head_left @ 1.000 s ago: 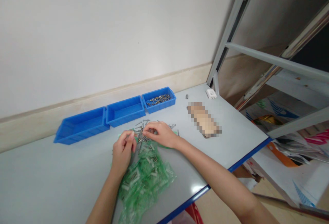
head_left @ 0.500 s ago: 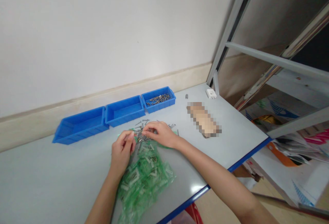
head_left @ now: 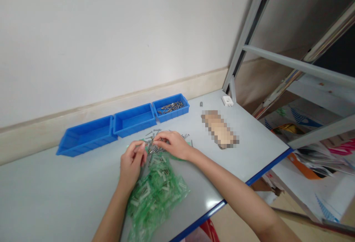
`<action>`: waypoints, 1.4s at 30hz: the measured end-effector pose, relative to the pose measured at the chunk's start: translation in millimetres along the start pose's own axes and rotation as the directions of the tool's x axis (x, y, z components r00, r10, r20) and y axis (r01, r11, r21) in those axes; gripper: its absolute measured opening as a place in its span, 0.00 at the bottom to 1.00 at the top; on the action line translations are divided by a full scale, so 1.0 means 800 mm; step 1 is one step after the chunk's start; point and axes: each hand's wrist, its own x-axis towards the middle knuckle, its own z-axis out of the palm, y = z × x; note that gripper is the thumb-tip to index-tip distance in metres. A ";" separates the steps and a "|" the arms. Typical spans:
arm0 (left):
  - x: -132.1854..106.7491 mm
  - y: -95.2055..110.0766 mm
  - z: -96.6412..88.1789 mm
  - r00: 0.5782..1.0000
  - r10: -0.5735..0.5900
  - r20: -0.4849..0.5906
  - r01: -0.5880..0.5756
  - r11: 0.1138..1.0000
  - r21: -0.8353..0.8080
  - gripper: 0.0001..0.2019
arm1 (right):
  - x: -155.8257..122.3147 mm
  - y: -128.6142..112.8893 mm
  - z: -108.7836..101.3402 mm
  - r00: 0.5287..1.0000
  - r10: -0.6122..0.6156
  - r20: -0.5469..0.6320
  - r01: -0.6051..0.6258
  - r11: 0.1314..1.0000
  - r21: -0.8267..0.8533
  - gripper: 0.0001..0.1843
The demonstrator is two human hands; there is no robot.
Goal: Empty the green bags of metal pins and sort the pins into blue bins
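Note:
Loose metal screws (head_left: 153,149) lie heaped on the table and on green plastic between my two hands. My left hand (head_left: 132,162) is closed at the left of the heap, thumb and forefinger pinched on what looks like a thin screw. From the right, my right hand (head_left: 175,145) reaches over the heap with thumb and fingertips pinched together; what is in them is too small to make out. A crumpled green plastic bag (head_left: 158,194) with screws and pale plugs in it lies below the hands, partly hidden by my left forearm.
Three blue bins stand along the wall: the right bin (head_left: 172,114) holds screws, and the middle bin (head_left: 135,125) and left bin (head_left: 88,144) show bare floors. A blurred flat object (head_left: 219,129), a small grey piece (head_left: 201,104) and a white charger (head_left: 227,101) lie right. A metal frame (head_left: 241,49) rises beyond.
My right fingertips have shifted very slightly at the heap. My left hand, the bag and the bins stay as they were.

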 end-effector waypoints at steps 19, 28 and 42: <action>0.002 -0.002 0.000 0.999 0.020 0.025 -0.021 0.999 0.047 0.12 | -0.002 0.000 -0.002 1.000 0.017 0.026 -0.017 1.000 -0.014 0.09; -0.001 0.009 -0.002 0.997 0.074 0.010 -0.075 0.990 0.123 0.21 | -0.003 0.001 -0.001 0.998 -0.011 0.064 0.013 0.999 -0.038 0.13; -0.001 0.004 -0.003 0.997 0.075 0.012 -0.076 0.989 0.125 0.22 | -0.001 0.000 -0.001 0.997 -0.028 0.069 0.034 0.995 -0.090 0.16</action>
